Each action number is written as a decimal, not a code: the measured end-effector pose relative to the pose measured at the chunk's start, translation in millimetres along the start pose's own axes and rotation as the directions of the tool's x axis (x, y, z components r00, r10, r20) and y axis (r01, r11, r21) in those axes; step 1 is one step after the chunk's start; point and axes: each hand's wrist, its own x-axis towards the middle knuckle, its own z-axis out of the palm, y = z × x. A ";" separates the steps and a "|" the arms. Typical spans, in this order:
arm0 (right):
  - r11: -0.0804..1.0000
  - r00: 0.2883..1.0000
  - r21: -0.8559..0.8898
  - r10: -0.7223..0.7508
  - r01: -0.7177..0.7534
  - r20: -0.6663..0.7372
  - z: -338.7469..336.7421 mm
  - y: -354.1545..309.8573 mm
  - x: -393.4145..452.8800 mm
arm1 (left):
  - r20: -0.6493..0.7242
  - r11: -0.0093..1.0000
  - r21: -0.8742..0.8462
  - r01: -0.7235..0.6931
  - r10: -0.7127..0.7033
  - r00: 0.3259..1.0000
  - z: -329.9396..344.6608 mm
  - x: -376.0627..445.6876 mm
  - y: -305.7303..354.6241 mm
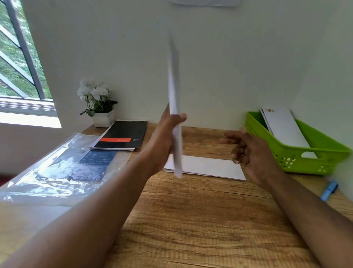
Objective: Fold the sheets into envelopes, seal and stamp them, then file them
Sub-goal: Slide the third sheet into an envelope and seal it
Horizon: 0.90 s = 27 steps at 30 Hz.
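left hand (166,137) grips one envelope (174,107); another (206,167) lies flat

Wooden desk (191,220) w/ strong grain, pushed against a plain pale wall (229,67). Window (17,57) up and to the left of the desk, grey frame w/ slanted bars, green foliage outside. Daylight comes in from it; white sill (28,119) below glares bright. Bottom of a pale paper (205,2) on the wall, high above the desk.
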 end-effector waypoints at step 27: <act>-0.128 0.405 -0.560 -0.562 0.819 0.721 51.3 10.8 -33.6 | 0.027 0.645 -0.736 0.203 -0.272 0.962 7.7 -9.3 -7.2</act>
